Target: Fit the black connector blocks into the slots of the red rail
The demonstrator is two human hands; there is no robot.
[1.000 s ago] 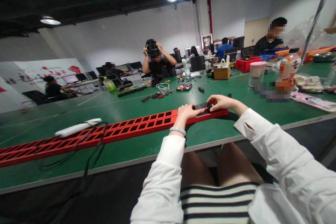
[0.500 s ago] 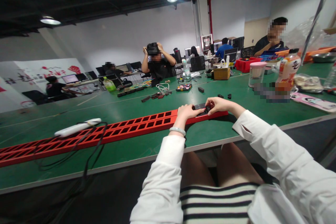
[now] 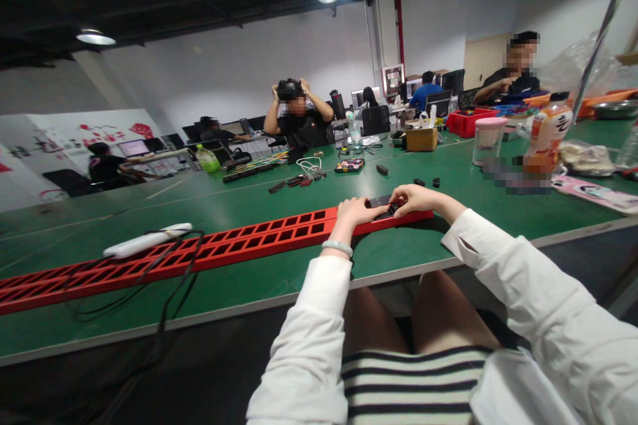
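Observation:
A long red slotted rack (image 3: 279, 232) lies along the green table, with rows of square openings. My left hand (image 3: 355, 212) is closed over its right part, fingers across the far side and thumb stretched toward a black block (image 3: 379, 202) seated at that end. Beside it, my right hand (image 3: 411, 199) pinches a small black piece (image 3: 393, 210) against the rack's end. My fingers partly cover this piece, so its exact kind does not show.
A white power strip (image 3: 148, 241) with black cables lies across the rack. Beyond are loose dark pieces (image 3: 298, 180), a white cable, and a small colourful box (image 3: 349, 166). A lidded jar (image 3: 487, 141) and a drink bottle (image 3: 548, 133) stand right. Other people sit farther back.
My hands stay nearly in place, with the right fingers shifting slightly at the small black piece. A person across the room at right has turned the head and moved a hand lower.

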